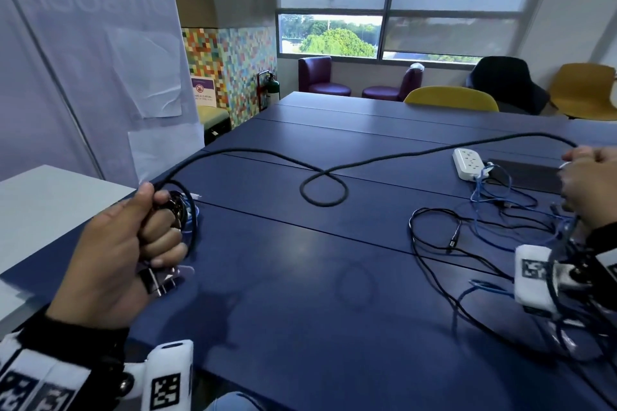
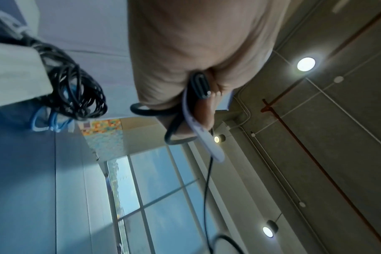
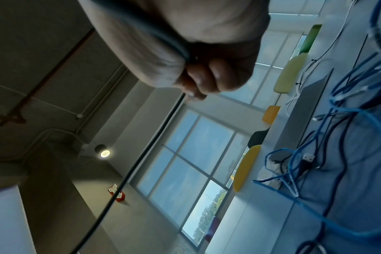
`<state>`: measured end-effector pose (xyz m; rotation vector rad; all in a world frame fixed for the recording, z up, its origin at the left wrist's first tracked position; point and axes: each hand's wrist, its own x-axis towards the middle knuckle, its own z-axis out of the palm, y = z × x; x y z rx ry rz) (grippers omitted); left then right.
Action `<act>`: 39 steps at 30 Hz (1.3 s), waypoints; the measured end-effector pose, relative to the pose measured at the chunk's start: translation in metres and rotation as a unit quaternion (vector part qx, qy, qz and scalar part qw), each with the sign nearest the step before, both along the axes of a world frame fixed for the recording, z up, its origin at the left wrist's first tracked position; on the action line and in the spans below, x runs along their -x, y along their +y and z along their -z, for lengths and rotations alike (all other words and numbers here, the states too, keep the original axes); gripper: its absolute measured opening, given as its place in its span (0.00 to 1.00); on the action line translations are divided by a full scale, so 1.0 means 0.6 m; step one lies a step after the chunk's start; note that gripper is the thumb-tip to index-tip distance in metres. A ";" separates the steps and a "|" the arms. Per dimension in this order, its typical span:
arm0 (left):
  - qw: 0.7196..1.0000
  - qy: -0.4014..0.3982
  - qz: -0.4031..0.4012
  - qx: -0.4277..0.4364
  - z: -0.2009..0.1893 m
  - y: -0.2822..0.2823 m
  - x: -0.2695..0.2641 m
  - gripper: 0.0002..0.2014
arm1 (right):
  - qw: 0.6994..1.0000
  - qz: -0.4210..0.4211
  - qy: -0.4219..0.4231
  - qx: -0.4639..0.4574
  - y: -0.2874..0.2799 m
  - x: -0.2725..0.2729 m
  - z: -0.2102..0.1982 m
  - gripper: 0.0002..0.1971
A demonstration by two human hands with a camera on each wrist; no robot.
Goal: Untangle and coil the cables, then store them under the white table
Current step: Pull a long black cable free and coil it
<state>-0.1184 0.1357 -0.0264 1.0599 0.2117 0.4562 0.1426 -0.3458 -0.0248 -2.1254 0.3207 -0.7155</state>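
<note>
White table [image 1: 50,190] sits far left, butted against the blue table [image 1: 334,277]. Coiled bundle of black and blue cables [image 2: 74,96] shows at the white table's edge in the left wrist view; whether it hangs or rests there, can't tell.

Left hand [image 1: 113,250] raised over the blue table's left edge, fingers [image 1: 167,243] curled tight into a fist around a few loops of thick black cable [image 1: 324,187], thumb pressed on top. A black plug [image 1: 157,280] with metal prongs sticks out below the fist near the little finger. In the left wrist view, a pale flat strap or connector [image 2: 206,137] also runs through the same grip; what it is, unclear.

From the fist the thick black cable arcs up, then drops to the blue table mid-span, where it makes one small closed loop lying flat on the surface, then rises again toward the right.

Right hand [image 1: 587,183] at the right edge, held above the table, fingers [image 3: 217,77] curled closed around the other end of that cable; it runs through the fist and out past the knuckles.

Below and left of the right hand: white power strip [image 1: 469,163] flat on the table, next to a dark flat slab. In front of it a loose tangle of blue cables [image 1: 500,210] and thin black cables [image 1: 434,237], uncoiled, spread on the table, overlapping each other.
</note>
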 end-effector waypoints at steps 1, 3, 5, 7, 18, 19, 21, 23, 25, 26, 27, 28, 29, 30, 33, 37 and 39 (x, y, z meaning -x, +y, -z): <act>1.000 0.007 0.008 0.015 0.000 -0.004 0.000 0.17 | 1.000 -0.019 0.014 0.021 0.002 -0.006 0.010 0.15; 0.998 0.015 0.036 0.044 -0.001 -0.022 0.000 0.18 | 0.995 -0.067 0.048 0.049 0.055 0.035 -0.005 0.14; 0.995 0.023 0.066 0.069 -0.005 -0.048 -0.004 0.19 | 0.985 -0.102 0.070 0.123 0.112 0.078 -0.020 0.12; 0.992 0.027 0.087 0.088 -0.006 -0.076 -0.012 0.19 | 0.967 -0.138 0.082 0.198 0.144 0.096 -0.016 0.11; 0.972 0.051 0.215 0.084 -0.002 -0.172 -0.047 0.17 | 0.893 -0.372 -0.039 0.249 0.297 0.206 -0.024 0.20; 0.968 0.054 0.232 0.077 -0.003 -0.177 -0.046 0.16 | 0.878 -0.430 -0.044 0.206 0.313 0.224 -0.027 0.22; 0.962 0.050 0.263 0.063 -0.006 -0.186 -0.041 0.14 | 0.829 -0.545 -0.025 0.123 0.341 0.255 -0.032 0.28; 0.957 0.042 0.283 0.054 -0.011 -0.190 -0.035 0.13 | 0.772 -0.635 0.001 0.023 0.361 0.276 -0.033 0.36; 0.950 0.027 0.305 0.061 -0.014 -0.185 -0.029 0.12 | 0.729 -0.682 0.015 -0.058 0.372 0.281 -0.035 0.39; 0.945 0.018 0.321 0.065 -0.016 -0.181 -0.026 0.12 | 0.714 -0.695 0.024 -0.084 0.376 0.282 -0.035 0.38; 0.937 0.009 0.342 0.072 -0.016 -0.175 -0.024 0.12 | 0.705 -0.702 0.032 -0.098 0.380 0.283 -0.033 0.36; 0.926 -0.001 0.369 0.081 -0.015 -0.170 -0.022 0.11 | 0.703 -0.704 0.032 -0.099 0.383 0.284 -0.032 0.33; 0.912 -0.011 0.399 0.092 -0.015 -0.166 -0.020 0.11 | 0.709 -0.699 0.026 -0.086 0.386 0.285 -0.030 0.28; 0.898 -0.022 0.427 0.103 -0.014 -0.162 -0.018 0.11 | 0.718 -0.693 0.016 -0.068 0.388 0.285 -0.028 0.24; 0.890 -0.058 0.443 0.093 -0.013 -0.160 -0.013 0.09 | 0.730 -0.682 0.008 -0.042 0.387 0.281 -0.025 0.14; 0.936 -0.034 0.350 -0.007 -0.005 -0.155 -0.015 0.10 | 0.758 -0.650 0.011 -0.045 0.379 0.274 -0.029 0.06; 0.948 -0.010 0.312 -0.060 -0.001 -0.149 -0.017 0.10 | 0.771 -0.635 0.003 -0.037 0.373 0.269 -0.031 0.07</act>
